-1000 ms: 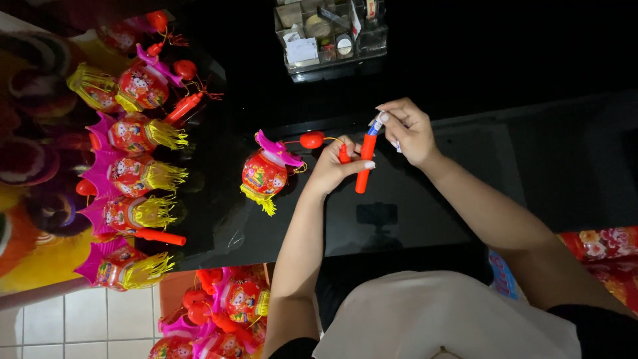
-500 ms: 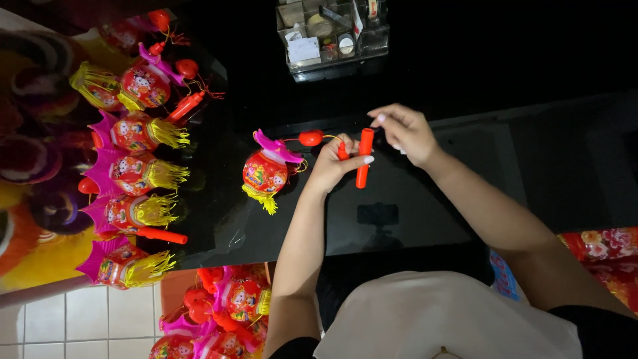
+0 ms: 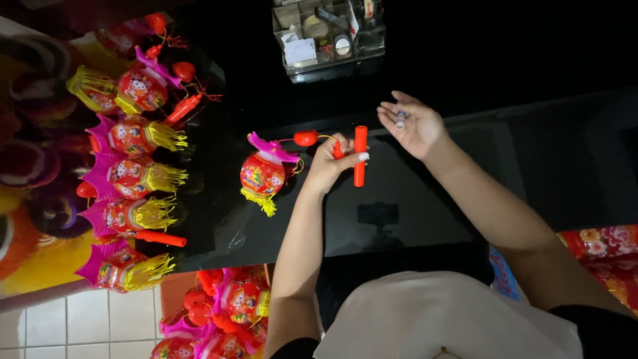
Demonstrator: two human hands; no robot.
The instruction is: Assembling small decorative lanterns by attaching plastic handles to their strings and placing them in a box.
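Observation:
My left hand (image 3: 332,161) grips a red tube-shaped handle (image 3: 359,155) held upright over the black table (image 3: 425,199). A thin wire runs from the handle past a small red ball (image 3: 305,137) to a red toy lantern (image 3: 262,174) with a pink top and yellow fringe, lying on the table just left of my hand. My right hand (image 3: 411,123) is raised palm-up to the right of the handle, fingers apart, with small silvery cylinders (image 3: 401,119) resting in the palm.
Several similar lanterns (image 3: 133,136) lie in a row at the left, with more lanterns (image 3: 232,312) below the table edge. A clear organiser box (image 3: 329,33) stands at the back. A loose red handle (image 3: 159,237) lies at the left.
My right hand has left the top of the red handle and moved up and right, turning palm-up. The left hand and handle stayed put.

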